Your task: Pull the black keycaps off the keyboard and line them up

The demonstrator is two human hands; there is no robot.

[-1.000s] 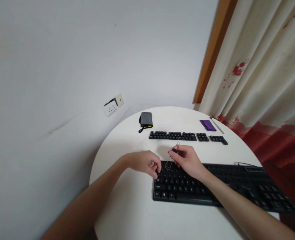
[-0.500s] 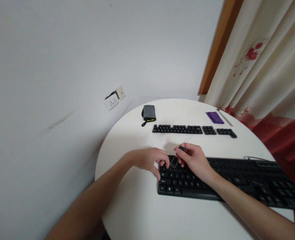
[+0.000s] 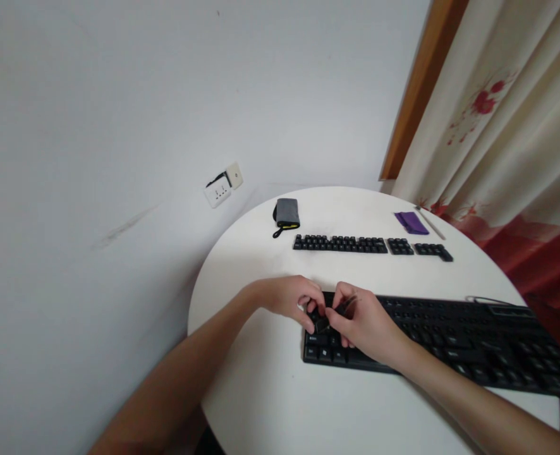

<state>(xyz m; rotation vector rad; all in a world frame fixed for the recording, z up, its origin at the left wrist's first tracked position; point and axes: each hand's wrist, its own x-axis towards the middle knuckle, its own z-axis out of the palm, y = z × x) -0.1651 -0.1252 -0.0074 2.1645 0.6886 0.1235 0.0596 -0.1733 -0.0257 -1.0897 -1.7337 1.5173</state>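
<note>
Black plastic keyboard (image 3: pixel 432 335), ridged with squarish keys, lying across round white tabletop (image 3: pixel 261 392) and reaching its right edge. Loose keycaps (image 3: pixel 341 245) in row beyond; folded grey fabric (image 3: pixel 287 212) near far-left edge, smooth purple cloth (image 3: pixel 411 223) near far-right. Right hand (image 3: pixel 363 325), wrist low, pinching dark handle of thin wire puller (image 3: pixel 341 309) over keyboard's left end. Left hand (image 3: pixel 294 297) arched, thumb and forefinger curled close beside; whether gripping anything, cannot tell.

We've got plain whitish wall (image 3: pixel 119 95), long scuff mark (image 3: pixel 128 226) on it, white socket (image 3: pixel 218 191) near round-edged white table (image 3: pixel 261 392). Brown wood trim (image 3: pixel 417 95) beside cream curtain (image 3: pixel 521 139), red flowers (image 3: pixel 483 102), red lower band (image 3: pixel 540 256). Light looks soft to us.
</note>
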